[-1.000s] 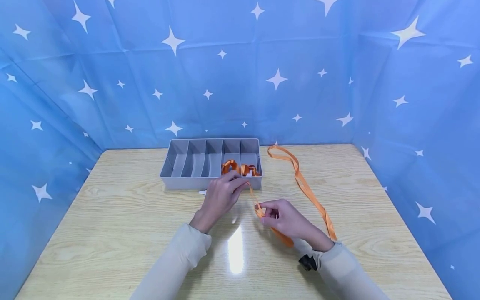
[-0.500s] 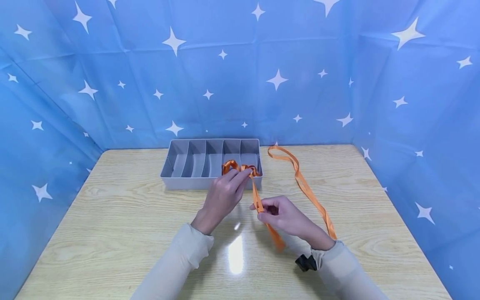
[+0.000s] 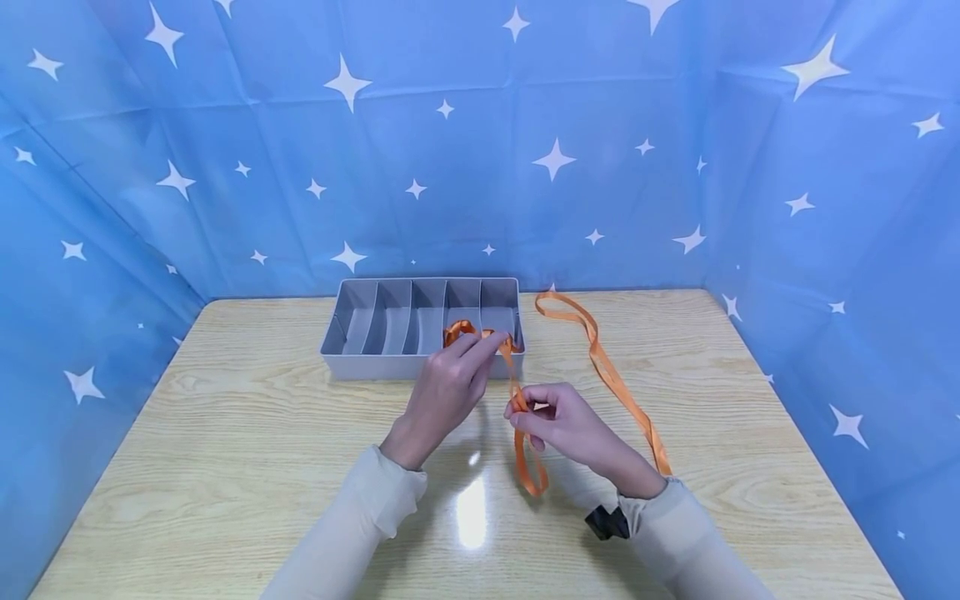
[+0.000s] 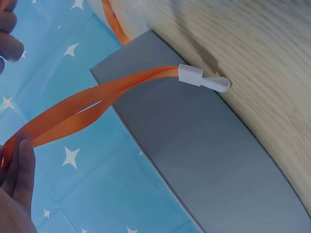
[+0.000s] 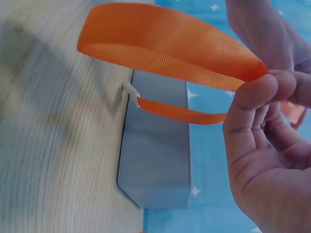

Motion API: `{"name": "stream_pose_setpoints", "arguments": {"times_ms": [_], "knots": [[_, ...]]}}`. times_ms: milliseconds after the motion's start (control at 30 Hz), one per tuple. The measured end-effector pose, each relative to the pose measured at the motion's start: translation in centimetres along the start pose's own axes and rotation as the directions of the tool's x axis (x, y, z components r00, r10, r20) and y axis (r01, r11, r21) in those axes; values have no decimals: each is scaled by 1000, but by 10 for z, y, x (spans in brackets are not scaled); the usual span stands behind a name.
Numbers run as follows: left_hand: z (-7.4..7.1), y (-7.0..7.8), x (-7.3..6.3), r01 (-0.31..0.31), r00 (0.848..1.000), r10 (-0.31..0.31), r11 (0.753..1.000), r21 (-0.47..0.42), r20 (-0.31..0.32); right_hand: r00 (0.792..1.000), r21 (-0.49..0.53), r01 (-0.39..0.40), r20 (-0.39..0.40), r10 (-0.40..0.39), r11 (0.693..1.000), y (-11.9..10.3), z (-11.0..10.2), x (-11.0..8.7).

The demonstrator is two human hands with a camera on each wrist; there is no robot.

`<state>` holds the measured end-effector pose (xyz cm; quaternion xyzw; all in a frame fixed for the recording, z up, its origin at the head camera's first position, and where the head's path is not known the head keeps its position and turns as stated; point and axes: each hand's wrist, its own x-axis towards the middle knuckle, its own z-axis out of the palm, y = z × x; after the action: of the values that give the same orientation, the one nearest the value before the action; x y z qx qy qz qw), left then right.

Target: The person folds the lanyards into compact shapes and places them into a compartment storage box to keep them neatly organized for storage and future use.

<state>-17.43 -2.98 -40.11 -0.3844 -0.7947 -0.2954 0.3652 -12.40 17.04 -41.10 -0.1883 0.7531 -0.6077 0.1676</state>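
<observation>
My left hand [image 3: 450, 379] pinches an orange lanyard [image 3: 520, 457] just in front of the grey divided box [image 3: 375, 367]. Lower and to the right, my right hand [image 3: 564, 425] pinches the same lanyard between thumb and fingers, and a loop of it hangs below. In the left wrist view a white plastic clip [image 4: 191, 75] dangles from the strap before the box's front wall. The right wrist view shows the wide strap loop [image 5: 155, 34] standing out from my right fingertips [image 5: 257, 92]. My left fingers partly hide the box's right compartments.
Orange coiled lanyards [image 3: 454, 332] lie in the box's two rightmost compartments. Another orange lanyard [image 3: 617, 383] stretches over the wooden table [image 3: 225, 433] on the right, its near end hidden by my right forearm. A blue star-patterned curtain [image 3: 450, 167] closes off the back and sides.
My left hand has risen slightly toward the box's right compartments with the strap. My right hand has moved up a little, and the lanyard loop below it now hangs more upright.
</observation>
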Motion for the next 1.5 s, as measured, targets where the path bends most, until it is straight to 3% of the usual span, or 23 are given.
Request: {"name": "stream_pose_setpoints", "arguments": {"times_ms": [400, 800, 1100, 1367, 1500], "knots": [[-3, 4, 8, -19, 998, 18, 1000, -17, -56, 998, 106, 43, 40, -47, 993, -2, 2, -1], [-10, 10, 15, -34, 996, 31, 999, -36, -80, 975, 176, 164, 121, -186, 971, -6, 4, 3], [-14, 12, 20, -27, 997, 22, 997, -67, -69, 988, 50, 155, 7, -156, 987, -5, 6, 5], [-15, 12, 23, -36, 996, 29, 995, -93, -83, 960, -66, 239, -134, -246, 969, -2, 10, 10], [-18, 13, 26, -28, 994, 16, 993, -117, -107, 934, -123, 297, -170, -315, 947, -1, 12, 11]]}}
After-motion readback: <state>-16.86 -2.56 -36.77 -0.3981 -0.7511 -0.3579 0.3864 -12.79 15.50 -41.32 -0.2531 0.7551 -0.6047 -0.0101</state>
